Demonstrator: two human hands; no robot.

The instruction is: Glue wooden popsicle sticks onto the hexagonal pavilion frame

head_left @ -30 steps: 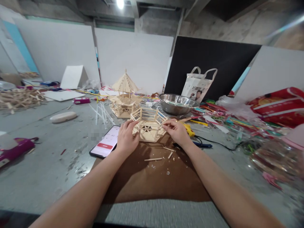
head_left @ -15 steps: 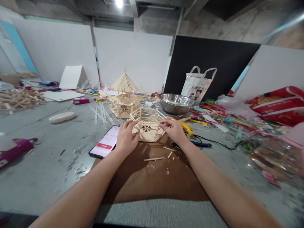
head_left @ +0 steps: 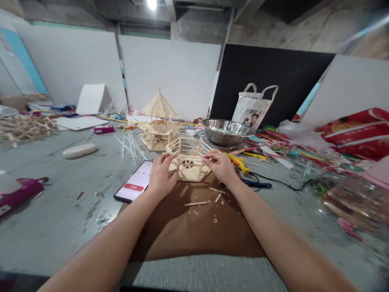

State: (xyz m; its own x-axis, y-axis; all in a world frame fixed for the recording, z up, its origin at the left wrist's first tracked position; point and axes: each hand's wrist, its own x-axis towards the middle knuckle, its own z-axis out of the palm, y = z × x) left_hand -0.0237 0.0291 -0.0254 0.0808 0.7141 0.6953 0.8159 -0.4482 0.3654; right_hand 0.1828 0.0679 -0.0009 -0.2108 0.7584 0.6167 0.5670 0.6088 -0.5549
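A small pavilion frame of thin wooden sticks [head_left: 189, 170] stands on a brown sheet [head_left: 194, 239]. My left hand [head_left: 162, 175] is closed on its left side, thumb and fingers at the rail. On the other side my right hand [head_left: 221, 165] pinches the right edge of the frame between thumb and forefinger; whether a separate small stick is in that pinch I cannot tell. Loose stick pieces, among them a longer stick [head_left: 196, 203], and small crumbs lie in front of the frame. A finished pavilion model with a pointed roof [head_left: 159, 107] rises behind.
A lit phone [head_left: 133, 184] lies beside my left forearm. A yellow glue gun [head_left: 240, 163] with a black cord is right of my right hand. Behind stand a steel bowl [head_left: 226, 138] and a bag [head_left: 251, 111]. A pitcher [head_left: 355, 198] is at right, a stick pile [head_left: 26, 127] far left.
Almost nothing differs. Both hands keep their places at the frame, and the view has shifted very slightly.
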